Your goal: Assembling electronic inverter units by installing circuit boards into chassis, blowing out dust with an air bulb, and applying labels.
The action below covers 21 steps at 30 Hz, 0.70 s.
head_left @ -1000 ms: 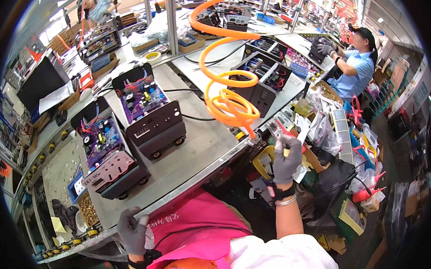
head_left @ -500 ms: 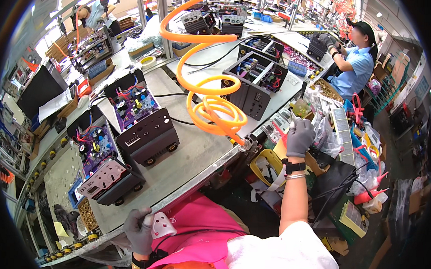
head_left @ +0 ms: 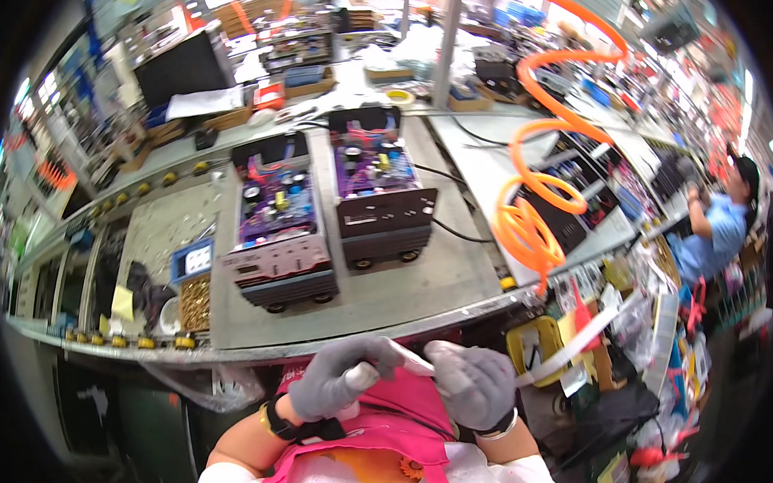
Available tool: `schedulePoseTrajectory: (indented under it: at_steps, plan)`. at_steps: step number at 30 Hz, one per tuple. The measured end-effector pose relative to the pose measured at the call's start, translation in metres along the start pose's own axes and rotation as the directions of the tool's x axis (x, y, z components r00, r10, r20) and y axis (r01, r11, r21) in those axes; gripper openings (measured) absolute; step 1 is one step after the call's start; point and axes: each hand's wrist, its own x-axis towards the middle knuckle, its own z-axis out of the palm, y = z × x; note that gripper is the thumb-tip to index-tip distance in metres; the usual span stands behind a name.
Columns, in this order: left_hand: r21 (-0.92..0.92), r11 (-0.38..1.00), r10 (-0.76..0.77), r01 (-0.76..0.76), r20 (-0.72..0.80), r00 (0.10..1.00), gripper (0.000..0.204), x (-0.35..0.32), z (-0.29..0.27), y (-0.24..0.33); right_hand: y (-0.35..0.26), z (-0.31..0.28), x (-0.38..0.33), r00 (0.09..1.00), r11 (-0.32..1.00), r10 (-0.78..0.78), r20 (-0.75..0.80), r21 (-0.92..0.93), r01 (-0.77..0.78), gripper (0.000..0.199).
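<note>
My left hand [head_left: 339,380], in a grey glove, is in front of my pink apron, its fingers closed on a small white panel [head_left: 411,359] seen nearly edge-on. Close on its other side is my right hand [head_left: 475,385], also gloved, with the fingers curled and pressed together. Motion smears its fingertips, so what they pinch is hidden. Beyond my hands, on the bench, stand two open-topped dark machine housings: one with a white front [head_left: 284,259], the other with a black front [head_left: 386,214]. Purple circuit boards and wires fill both.
A coiled orange hose [head_left: 527,234] hangs at the right of the bench [head_left: 454,269]. Brass-coloured small parts fill a box [head_left: 195,303] at left. A yellow bin [head_left: 519,353] and a pale strip [head_left: 580,340] lie right, near plastic bags. A co-worker in blue [head_left: 714,236] sits far right.
My right hand has come back from the cluttered parts at the right to meet the left. My left hand has moved right and up with the white panel. The view has turned left.
</note>
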Motion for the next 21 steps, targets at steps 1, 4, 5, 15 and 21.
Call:
schedulePoseTrajectory:
  at_steps: [1, 4, 5, 15, 21]
  plan:
    - [-0.039, 0.996, -0.082, 0.081, -0.04, 0.996, 0.041, -0.006, -0.004, -0.002, -0.002, 0.014, -0.003, 0.998, 0.994, -0.033, 0.056, 0.104, 0.027, 0.022]
    - [-0.214, 0.955, -0.242, 0.207, -0.153, 0.958, 0.039, -0.008, -0.013, 0.006, -0.015, 0.04, -0.004, 0.988, 0.985, -0.068, 0.137, 0.167, 0.045, 0.029]
    - [-0.211, 0.958, -0.232, 0.194, -0.172, 0.957, 0.039, -0.011, -0.016, 0.006, -0.018, 0.046, -0.002, 0.988, 0.982, -0.084, 0.132, 0.181, 0.06, 0.029]
    - [-0.277, 0.948, -0.212, 0.155, -0.19, 0.959, 0.023, -0.015, -0.015, -0.009, -0.021, 0.063, 0.007, 0.969, 0.901, 0.09, 0.232, 0.396, -0.178, 0.044]
    - [-0.285, 0.952, -0.186, 0.115, -0.237, 0.954, 0.022, -0.011, -0.018, -0.016, -0.027, 0.068, 0.008, 0.964, 0.897, 0.122, 0.239, 0.389, -0.21, 0.046]
